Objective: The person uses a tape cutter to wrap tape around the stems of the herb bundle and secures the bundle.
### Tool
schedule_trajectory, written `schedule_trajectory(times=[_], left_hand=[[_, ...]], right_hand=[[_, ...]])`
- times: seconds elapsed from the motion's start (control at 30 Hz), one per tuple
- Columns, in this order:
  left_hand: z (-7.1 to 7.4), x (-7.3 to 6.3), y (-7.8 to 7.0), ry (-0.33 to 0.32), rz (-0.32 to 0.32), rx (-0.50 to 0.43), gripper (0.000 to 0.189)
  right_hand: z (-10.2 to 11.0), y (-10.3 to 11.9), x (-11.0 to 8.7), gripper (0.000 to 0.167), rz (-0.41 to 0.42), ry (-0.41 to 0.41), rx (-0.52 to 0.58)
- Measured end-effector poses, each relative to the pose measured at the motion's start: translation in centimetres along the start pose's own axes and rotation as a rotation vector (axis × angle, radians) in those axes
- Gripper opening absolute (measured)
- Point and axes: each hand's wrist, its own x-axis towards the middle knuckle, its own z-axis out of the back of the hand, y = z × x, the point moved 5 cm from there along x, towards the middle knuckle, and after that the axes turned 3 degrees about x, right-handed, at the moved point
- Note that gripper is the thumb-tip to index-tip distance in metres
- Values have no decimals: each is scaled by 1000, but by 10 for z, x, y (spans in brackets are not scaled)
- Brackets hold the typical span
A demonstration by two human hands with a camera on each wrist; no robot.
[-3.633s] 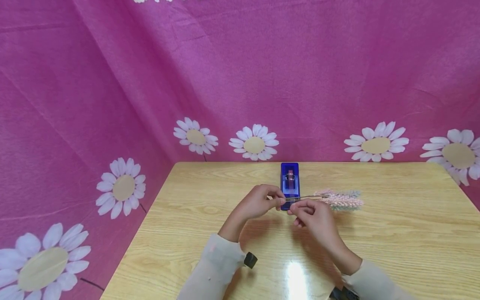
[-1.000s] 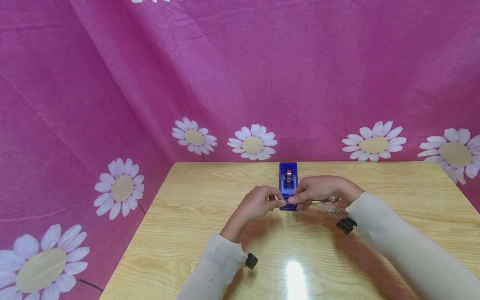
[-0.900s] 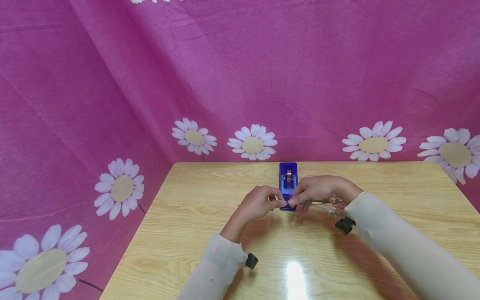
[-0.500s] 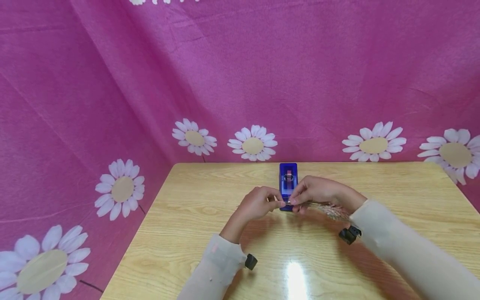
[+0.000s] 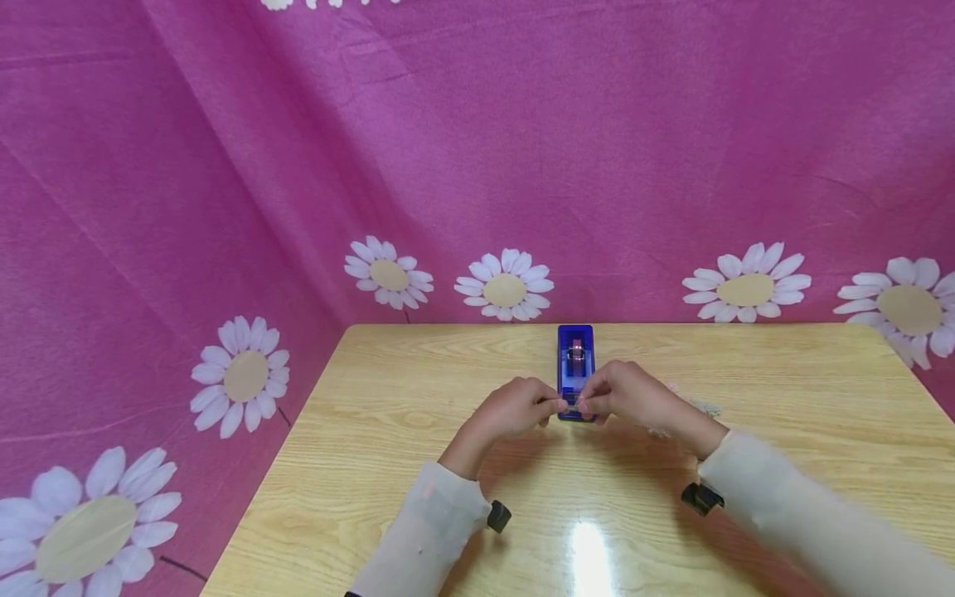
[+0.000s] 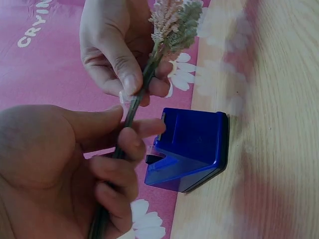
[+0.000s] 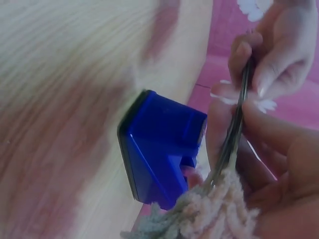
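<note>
A bundle of artificial flowers (image 6: 184, 27) with fluffy pink and grey-green heads is held level over the table. My left hand (image 5: 515, 408) grips the lower stems (image 6: 149, 72), fingers curled round them. Higher up, my right hand (image 5: 634, 405) pinches the stems between thumb and fingers. A small piece of clear tape (image 6: 127, 97) lies at the stems by the right thumb in the left wrist view. Just beyond both hands stands a blue tape dispenser (image 5: 576, 365), its near end overlapped by the fingertips. In the head view the right hand and wrist hide most of the flower heads.
The dispenser sits on a wood-grain table (image 5: 418, 365), near its back edge. Behind and to the left hangs a pink cloth (image 5: 612, 149) printed with white daisies. Dark wrist cameras stick out below both sleeves.
My right hand has turned about the stems, its wrist dropping nearer to me, and the flower heads now lie mostly behind it. The left hand keeps nearly the same place; the dispenser stays put.
</note>
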Motion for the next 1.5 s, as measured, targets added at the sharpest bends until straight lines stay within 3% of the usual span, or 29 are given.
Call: schedule_trajectory(times=[0.17, 0.33, 0.7, 1.27, 1.5], left_hand=[[-1, 3, -4, 21, -18, 9, 36], [0, 4, -3, -19, 4, 19, 27], [0, 3, -3, -128, 36, 3, 18], [-6, 5, -5, -153, 30, -27, 14], [-7, 6, -3, -165, 22, -33, 11]], right_hand=[[-4, 7, -5, 12, 48, -101, -167], [-5, 10, -7, 11, 37, -110, -197], [0, 9, -7, 17, -6, 10, -142], [4, 16, -4, 20, 9, 172, -306], [4, 12, -6, 14, 23, 195, -292]])
